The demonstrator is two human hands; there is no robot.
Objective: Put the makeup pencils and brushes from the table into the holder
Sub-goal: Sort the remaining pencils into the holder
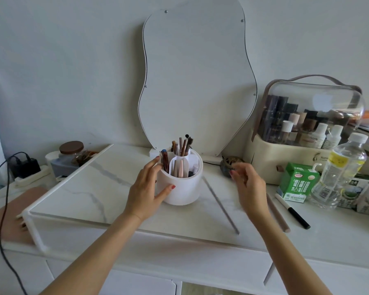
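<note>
A white round holder (184,188) stands on the marble-look riser (83,188) in the middle, with several pencils and brushes (182,147) upright in its compartments. My left hand (147,188) cups the holder's left side, thumb on its front wall and fingers at the rim. My right hand (248,188) hovers right of the holder with loosely curled fingers and nothing in it. A black-tipped white pencil (292,210) and a beige pencil (278,216) lie on the table at the right.
A wavy mirror (196,81) leans on the wall behind the holder. At the right stand a clear-lidded cosmetics case (307,124), a green carton (297,182) and a water bottle (341,173). A jar (71,154) and a black cable (4,199) are at the left.
</note>
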